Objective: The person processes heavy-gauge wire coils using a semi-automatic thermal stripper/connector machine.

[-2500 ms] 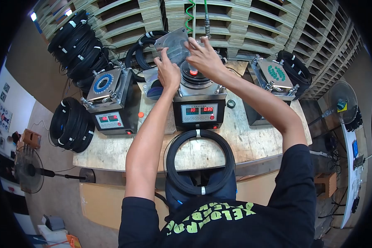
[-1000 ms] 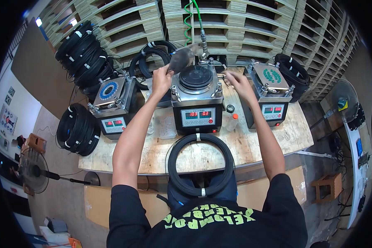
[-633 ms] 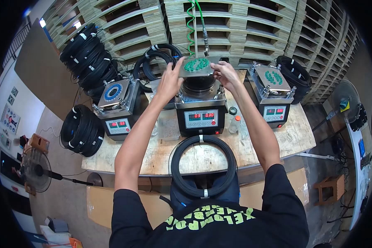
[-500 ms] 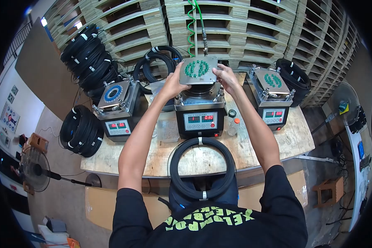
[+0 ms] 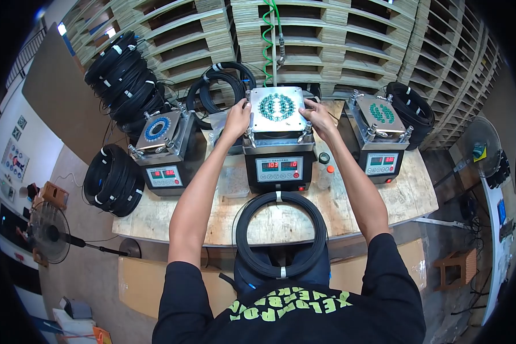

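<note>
A square metal plate (image 5: 259, 123) with a ring of green pieces at its middle lies nearly level on top of the central machine (image 5: 279, 169). My left hand (image 5: 237, 118) grips the plate's left edge. On the opposite edge, my right hand (image 5: 318, 116) has its thumb on top and its fingers at the side. The machine's front carries a red digital display. A coil of black cable (image 5: 252, 261) rests on my lap against the table's front edge.
Similar machines stand at left (image 5: 165, 155) and right (image 5: 378, 137), each topped with a plate. A small bottle with an orange cap (image 5: 325, 176) and a clear plastic box (image 5: 234, 182) flank the central machine. Stacked black cable coils (image 5: 120, 86) rise at left.
The plate has come down from a tilted position onto the central machine, with both hands still on its edges. The machine's display digits differ.
</note>
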Motion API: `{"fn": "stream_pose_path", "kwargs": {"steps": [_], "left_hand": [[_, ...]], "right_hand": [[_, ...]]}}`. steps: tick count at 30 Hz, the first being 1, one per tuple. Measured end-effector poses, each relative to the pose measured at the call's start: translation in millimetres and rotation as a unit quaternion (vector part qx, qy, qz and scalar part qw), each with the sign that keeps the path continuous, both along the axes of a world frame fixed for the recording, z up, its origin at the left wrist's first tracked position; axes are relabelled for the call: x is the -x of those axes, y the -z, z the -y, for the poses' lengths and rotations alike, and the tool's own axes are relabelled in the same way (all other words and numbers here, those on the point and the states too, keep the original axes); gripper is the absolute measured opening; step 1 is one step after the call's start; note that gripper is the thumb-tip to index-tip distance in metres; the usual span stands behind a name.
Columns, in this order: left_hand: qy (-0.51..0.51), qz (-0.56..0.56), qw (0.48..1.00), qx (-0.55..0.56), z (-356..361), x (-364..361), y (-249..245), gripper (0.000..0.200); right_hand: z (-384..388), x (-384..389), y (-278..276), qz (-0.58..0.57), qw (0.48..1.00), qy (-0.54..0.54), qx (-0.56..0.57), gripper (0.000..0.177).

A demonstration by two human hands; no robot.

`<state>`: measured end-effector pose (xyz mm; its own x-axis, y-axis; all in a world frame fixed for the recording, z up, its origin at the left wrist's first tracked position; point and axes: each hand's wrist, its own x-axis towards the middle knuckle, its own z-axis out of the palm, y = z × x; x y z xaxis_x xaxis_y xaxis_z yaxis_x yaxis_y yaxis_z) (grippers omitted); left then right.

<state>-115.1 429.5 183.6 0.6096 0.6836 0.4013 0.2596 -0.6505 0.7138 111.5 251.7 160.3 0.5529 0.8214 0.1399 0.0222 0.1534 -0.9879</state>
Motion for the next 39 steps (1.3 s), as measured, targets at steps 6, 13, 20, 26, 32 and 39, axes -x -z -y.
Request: {"fn": "stream_pose_path", "kwargs": {"steps": [6, 13, 20, 26, 32, 39], "left_hand": [[-0.032, -0.035, 0.996, -0.074, 7, 1, -5, 0.046], [0.018, -0.088, 0.994, -0.055, -6, 3, -1, 0.05], [0.229, -0.133, 0.942, 0.206, 15, 66, -28, 0.098], [0.212, -0.102, 0.971, 0.042, 32, 57, -18, 0.113], [0.156, -0.188, 0.964, -0.1, 17, 33, -31, 0.112], [0.086, -0.223, 0.966, -0.101, -18, -36, -36, 0.094]], "right_hand": [[3, 0, -7, 0.019, 0.997, -0.006, 0.079, 0.057], [5, -1, -8, 0.034, 0.99, -0.002, 0.135, 0.06], [64, 19, -58, 0.152, 0.968, -0.108, 0.168, 0.08], [59, 22, -35, 0.38, 0.908, -0.139, 0.104, 0.106], [33, 19, -56, 0.36, 0.901, -0.135, 0.199, 0.099], [-42, -20, -51, 0.295, 0.911, -0.063, 0.281, 0.097]]}}
